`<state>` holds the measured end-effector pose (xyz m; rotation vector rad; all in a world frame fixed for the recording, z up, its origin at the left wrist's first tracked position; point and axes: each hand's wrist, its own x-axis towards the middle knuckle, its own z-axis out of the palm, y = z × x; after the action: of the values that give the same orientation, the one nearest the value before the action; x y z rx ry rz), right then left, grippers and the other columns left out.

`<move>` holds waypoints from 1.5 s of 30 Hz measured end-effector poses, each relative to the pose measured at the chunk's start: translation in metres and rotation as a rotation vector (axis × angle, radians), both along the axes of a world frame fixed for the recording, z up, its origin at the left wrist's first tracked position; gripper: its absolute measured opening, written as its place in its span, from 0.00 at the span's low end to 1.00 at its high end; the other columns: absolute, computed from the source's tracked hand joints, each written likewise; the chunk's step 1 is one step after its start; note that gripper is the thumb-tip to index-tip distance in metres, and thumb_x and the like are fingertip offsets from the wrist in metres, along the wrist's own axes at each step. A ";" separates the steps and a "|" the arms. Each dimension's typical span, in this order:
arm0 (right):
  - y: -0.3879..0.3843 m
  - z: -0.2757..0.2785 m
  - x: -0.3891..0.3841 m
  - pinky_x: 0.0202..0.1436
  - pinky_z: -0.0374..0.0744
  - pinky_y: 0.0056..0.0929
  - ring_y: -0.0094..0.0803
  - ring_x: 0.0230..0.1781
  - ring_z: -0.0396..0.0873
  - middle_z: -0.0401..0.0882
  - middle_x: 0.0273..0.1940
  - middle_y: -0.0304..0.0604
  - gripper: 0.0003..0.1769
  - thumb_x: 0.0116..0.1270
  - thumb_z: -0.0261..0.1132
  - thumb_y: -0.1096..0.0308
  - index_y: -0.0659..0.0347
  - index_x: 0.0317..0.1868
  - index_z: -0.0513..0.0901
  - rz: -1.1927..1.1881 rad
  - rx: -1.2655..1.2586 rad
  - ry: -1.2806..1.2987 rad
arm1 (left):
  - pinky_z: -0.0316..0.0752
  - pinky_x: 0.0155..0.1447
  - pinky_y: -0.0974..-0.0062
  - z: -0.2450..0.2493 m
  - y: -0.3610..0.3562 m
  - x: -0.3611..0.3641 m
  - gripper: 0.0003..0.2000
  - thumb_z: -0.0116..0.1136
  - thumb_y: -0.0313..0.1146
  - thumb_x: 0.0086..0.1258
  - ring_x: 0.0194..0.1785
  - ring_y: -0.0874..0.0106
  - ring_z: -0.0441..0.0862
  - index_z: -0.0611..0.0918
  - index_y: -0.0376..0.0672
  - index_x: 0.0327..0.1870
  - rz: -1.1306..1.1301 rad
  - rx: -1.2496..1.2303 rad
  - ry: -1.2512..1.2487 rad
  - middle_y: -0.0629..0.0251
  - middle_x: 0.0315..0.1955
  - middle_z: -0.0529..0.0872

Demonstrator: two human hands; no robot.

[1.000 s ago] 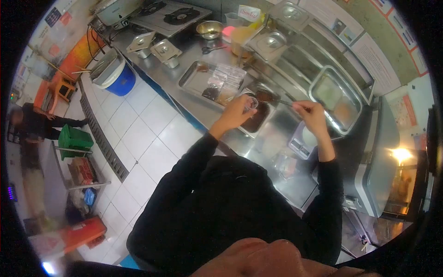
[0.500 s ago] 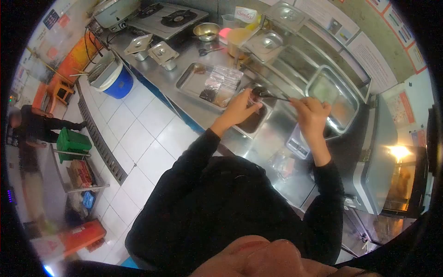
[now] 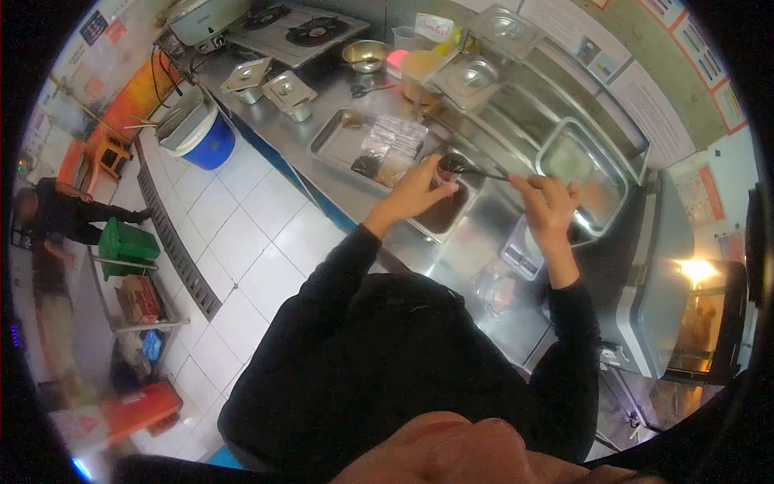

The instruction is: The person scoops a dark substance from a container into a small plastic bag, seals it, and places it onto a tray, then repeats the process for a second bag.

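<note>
My left hand [image 3: 414, 194] is closed around a small clear plastic cup [image 3: 443, 174], held over a steel pan [image 3: 440, 237] of dark brown food. In my right hand [image 3: 548, 203] is the handle end of a dark spoon [image 3: 487, 173]. The spoon's bowl sits at the cup's mouth with dark food on it; my fingers partly hide the cup. Just left of the pan lies a steel tray [image 3: 323, 148] with several plastic-wrapped packs [image 3: 397, 134]. A digital scale [image 3: 522, 256] stands below my right hand.
At the right is a large steel tray [image 3: 617, 211]. Lidded steel containers [image 3: 289, 95], scissors [image 3: 369, 90], a metal bowl [image 3: 364, 56] and a gas stove [image 3: 298, 34] are along the counter. A blue bucket [image 3: 211, 145] stands on the floor. Another person [image 3: 64, 214] is at far left.
The spoon's bowl has tipped down slightly at the cup's mouth, and my right hand has shifted a little. My left hand stays around the cup. The other person's arm has moved.
</note>
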<state>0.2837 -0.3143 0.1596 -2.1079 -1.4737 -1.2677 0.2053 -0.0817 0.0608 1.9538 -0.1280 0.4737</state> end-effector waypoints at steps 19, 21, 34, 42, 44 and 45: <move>-0.001 -0.020 0.004 0.38 0.59 0.29 0.24 0.28 0.70 0.76 0.30 0.29 0.15 0.50 0.69 0.70 0.46 0.41 0.86 0.023 -0.040 0.067 | 0.71 0.52 0.64 -0.024 0.004 0.002 0.25 0.62 0.44 0.63 0.50 0.54 0.77 0.70 0.35 0.54 0.056 0.106 0.020 0.49 0.45 0.79; -0.001 -0.024 0.006 0.38 0.59 0.29 0.24 0.28 0.70 0.76 0.30 0.29 0.16 0.49 0.70 0.70 0.46 0.41 0.86 0.018 0.006 0.065 | 0.71 0.52 0.64 -0.025 0.004 0.003 0.25 0.62 0.43 0.63 0.50 0.54 0.78 0.70 0.34 0.54 0.057 0.099 0.006 0.50 0.44 0.79; 0.005 -0.047 0.002 0.31 0.69 0.28 0.30 0.25 0.74 0.80 0.26 0.40 0.07 0.56 0.68 0.72 0.59 0.37 0.87 -0.003 0.189 0.845 | 0.69 0.59 0.67 -0.019 0.006 -0.008 0.29 0.63 0.44 0.64 0.55 0.57 0.76 0.67 0.35 0.59 0.026 0.008 0.155 0.47 0.50 0.78; -0.008 -0.106 0.016 0.34 0.75 0.26 0.29 0.28 0.82 0.84 0.28 0.47 0.10 0.61 0.67 0.66 0.59 0.41 0.87 -0.251 -0.049 1.287 | 0.70 0.49 0.67 -0.059 0.029 -0.014 0.20 0.65 0.37 0.60 0.44 0.61 0.76 0.73 0.40 0.49 0.108 0.000 -0.016 0.57 0.40 0.79; 0.008 -0.151 0.007 0.35 0.76 0.28 0.30 0.28 0.81 0.84 0.28 0.47 0.09 0.61 0.66 0.67 0.59 0.40 0.87 -0.230 -0.066 1.050 | 0.69 0.50 0.67 -0.056 0.036 -0.020 0.19 0.66 0.37 0.60 0.44 0.62 0.75 0.75 0.41 0.49 0.206 0.168 -0.115 0.57 0.40 0.78; 0.018 -0.163 -0.001 0.35 0.77 0.28 0.31 0.28 0.81 0.84 0.28 0.47 0.09 0.62 0.65 0.67 0.59 0.40 0.87 -0.223 -0.075 0.930 | 0.69 0.50 0.66 -0.046 0.036 -0.025 0.18 0.66 0.36 0.59 0.45 0.62 0.75 0.76 0.41 0.47 0.288 0.285 -0.166 0.58 0.40 0.78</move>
<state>0.2822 -0.2961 -0.0035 -2.4227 -0.8820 -0.1581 0.1802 -0.0453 0.0150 2.2216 -0.0187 0.8462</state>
